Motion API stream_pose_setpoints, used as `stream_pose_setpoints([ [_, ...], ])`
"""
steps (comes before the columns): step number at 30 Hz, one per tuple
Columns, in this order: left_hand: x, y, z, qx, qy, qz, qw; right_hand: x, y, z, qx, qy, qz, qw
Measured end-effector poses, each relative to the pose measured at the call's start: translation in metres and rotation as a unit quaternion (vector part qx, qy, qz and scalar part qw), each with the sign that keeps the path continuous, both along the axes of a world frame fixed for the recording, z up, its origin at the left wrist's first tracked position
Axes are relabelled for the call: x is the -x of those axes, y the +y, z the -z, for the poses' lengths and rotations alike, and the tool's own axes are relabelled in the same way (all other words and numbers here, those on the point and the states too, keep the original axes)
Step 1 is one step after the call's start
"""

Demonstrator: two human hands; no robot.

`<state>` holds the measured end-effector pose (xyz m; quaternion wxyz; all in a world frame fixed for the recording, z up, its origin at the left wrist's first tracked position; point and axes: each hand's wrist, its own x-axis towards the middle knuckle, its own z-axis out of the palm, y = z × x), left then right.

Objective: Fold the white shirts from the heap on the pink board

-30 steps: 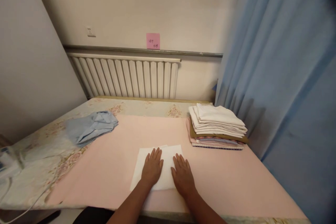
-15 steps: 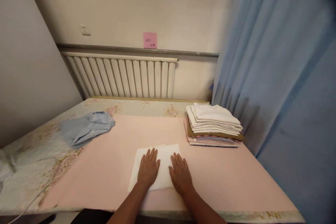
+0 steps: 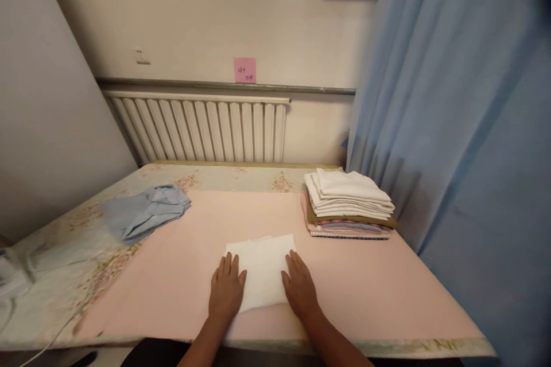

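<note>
A folded white cloth (image 3: pixel 263 272) lies flat near the front middle of the pink sheet (image 3: pixel 181 287). Over its left edge rests my left hand (image 3: pixel 227 285), palm down with the fingers stretched out. My right hand (image 3: pixel 300 284) lies the same way along the cloth's right edge. Both hands are open and hold nothing; parts of the cloth's side edges are hidden beneath them.
A stack of folded fabrics, white ones (image 3: pixel 350 192) on top, stands at the back right beside a blue curtain (image 3: pixel 430 97). At the left lies a crumpled light blue garment (image 3: pixel 150 212). Behind the table are a radiator (image 3: pixel 206 129) and a pink note (image 3: pixel 245 70).
My left hand has slid left from the middle of the cloth to its left edge. My right hand has shifted slightly to the right, onto the right edge.
</note>
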<state>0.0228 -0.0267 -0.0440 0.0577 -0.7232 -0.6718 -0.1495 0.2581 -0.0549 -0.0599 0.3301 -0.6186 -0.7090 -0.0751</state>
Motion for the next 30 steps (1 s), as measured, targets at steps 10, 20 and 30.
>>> stream_pose_setpoints([
  [10, 0.025, -0.022, -0.031, 0.105, -0.193, -0.052, 0.974, -0.014, -0.030, -0.001, 0.092, 0.277, 0.080, 0.953],
  [20, 0.048, -0.021, -0.049, 0.320, -0.417, -0.131, 0.841, -0.032, -0.029, -0.049, 0.402, 0.522, 0.071, 0.749],
  [30, 0.056, 0.000, -0.060, 0.323, -0.559, -0.101, 0.757, -0.013, -0.015, -0.055, 0.415, 0.583, 0.053, 0.696],
])
